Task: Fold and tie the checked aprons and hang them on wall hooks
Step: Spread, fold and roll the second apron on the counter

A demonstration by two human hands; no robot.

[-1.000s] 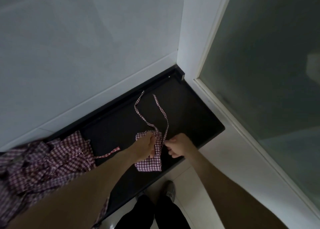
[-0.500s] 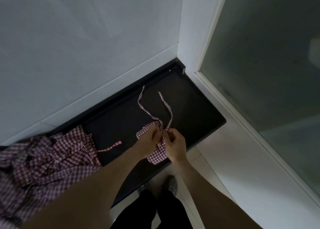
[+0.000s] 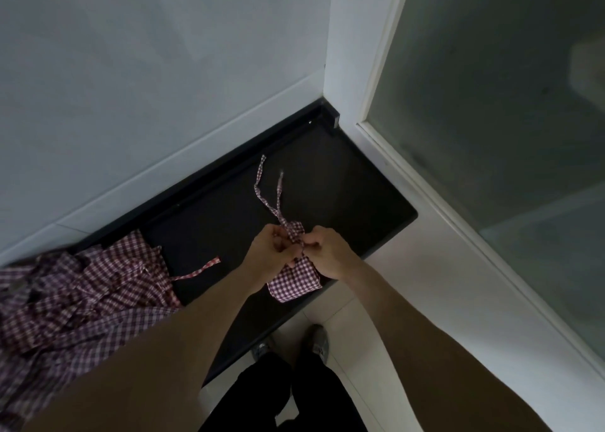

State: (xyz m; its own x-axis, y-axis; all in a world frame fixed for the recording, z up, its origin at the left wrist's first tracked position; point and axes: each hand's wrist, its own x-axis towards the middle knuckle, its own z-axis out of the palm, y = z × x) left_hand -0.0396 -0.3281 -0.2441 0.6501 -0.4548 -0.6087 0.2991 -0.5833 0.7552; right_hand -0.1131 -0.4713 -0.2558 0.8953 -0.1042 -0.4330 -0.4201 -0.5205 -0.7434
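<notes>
two hands meet over the folded apron (image 3: 294,281) at the dark counter (image 3: 360,183) near its front edge. left hand (image 3: 271,251) and right hand (image 3: 327,251) each pinch the ties (image 3: 278,202) at the knot; the loose ends trail away toward the wall, with open counter there. the apron pile (image 3: 82,287) lies well left.
</notes>
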